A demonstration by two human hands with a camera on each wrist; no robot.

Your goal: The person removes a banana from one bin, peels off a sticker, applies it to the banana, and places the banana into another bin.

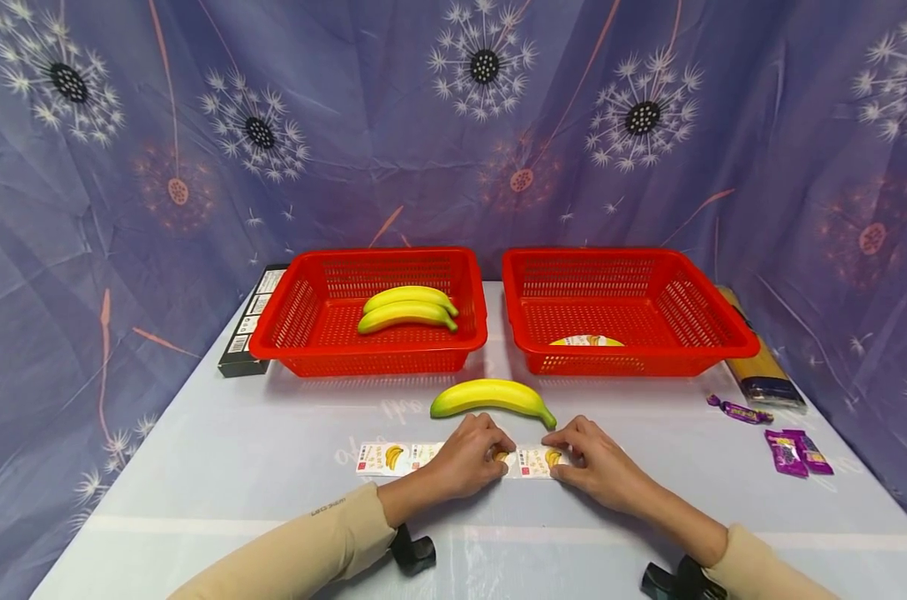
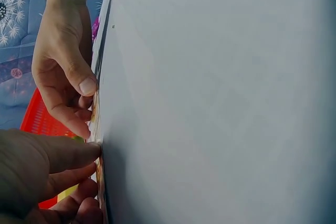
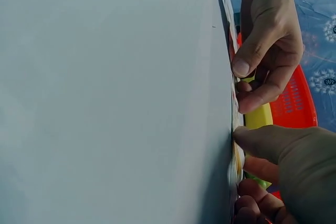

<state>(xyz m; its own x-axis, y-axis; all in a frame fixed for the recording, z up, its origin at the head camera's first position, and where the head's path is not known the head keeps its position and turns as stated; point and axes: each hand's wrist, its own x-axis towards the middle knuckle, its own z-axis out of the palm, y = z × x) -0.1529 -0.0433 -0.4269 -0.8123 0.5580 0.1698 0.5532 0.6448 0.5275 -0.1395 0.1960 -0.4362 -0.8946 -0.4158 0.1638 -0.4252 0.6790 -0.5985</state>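
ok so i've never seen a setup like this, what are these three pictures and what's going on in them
There's no machine working here, just a person's bare left hand and right hand. The wide picture is taken from the head, looking forward and down. The other two are taken from the left wrist and the right wrist, and both hands show in each.

On the table lies a printed strip with banana pictures, and both hands pinch it. Just beyond is a banana. Two more bananas lie in the left red basket; the right red basket holds something partly hidden. Small purple packets sit off to the right.
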